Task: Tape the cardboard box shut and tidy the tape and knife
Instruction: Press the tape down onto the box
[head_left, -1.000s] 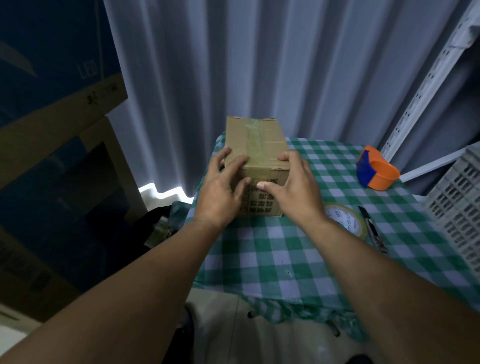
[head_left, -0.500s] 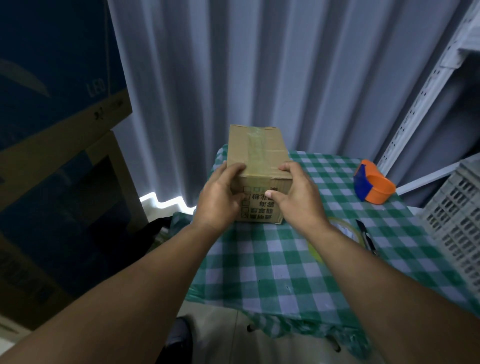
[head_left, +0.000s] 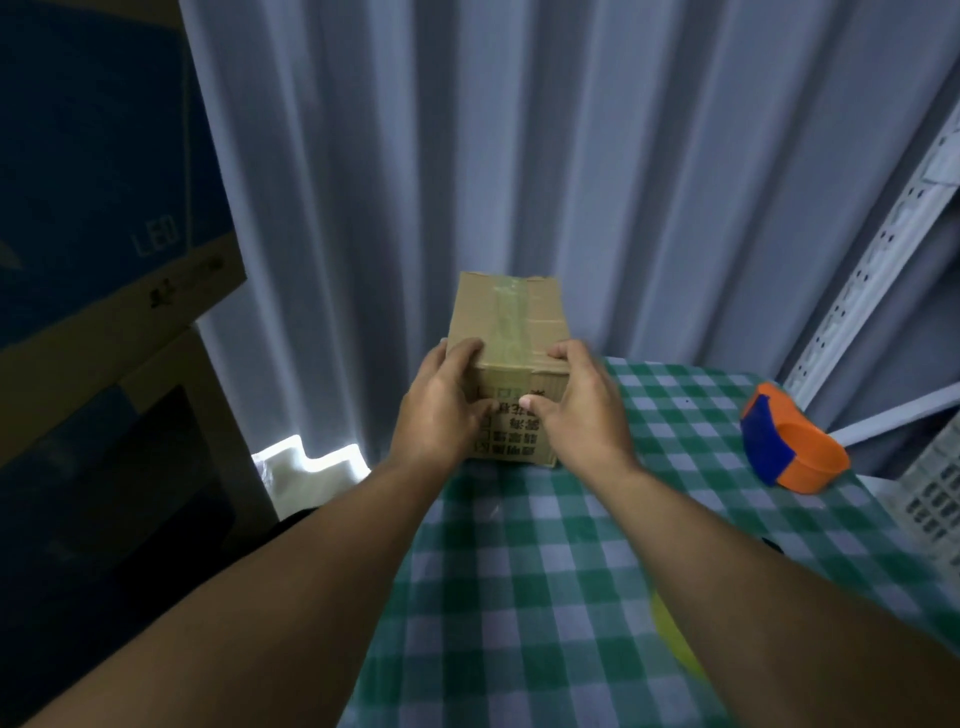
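Observation:
A small cardboard box (head_left: 511, 322) stands at the far left corner of the green checked table (head_left: 571, 571), with a strip of clear tape running along its top seam and down its near face. My left hand (head_left: 441, 410) grips the box's near left corner, thumb on the printed front. My right hand (head_left: 576, 410) grips the near right corner, thumb pressed on the front below the tape end. A yellowish edge of the tape roll (head_left: 670, 634) shows beside my right forearm, which hides most of it. The knife is hidden, apart from a dark tip (head_left: 772, 545).
An orange and blue tape dispenser (head_left: 789, 452) lies at the table's right side. A white plastic crate (head_left: 930, 499) stands at the far right. Grey curtains hang behind, a perforated metal shelf post (head_left: 857, 291) rises right, and large cartons (head_left: 104, 260) stack on the left.
The view has shifted closer and to the left. My hands slid from the box's top toward its near face, with both thumbs now on the front. My right forearm now covers the tape roll and knife.

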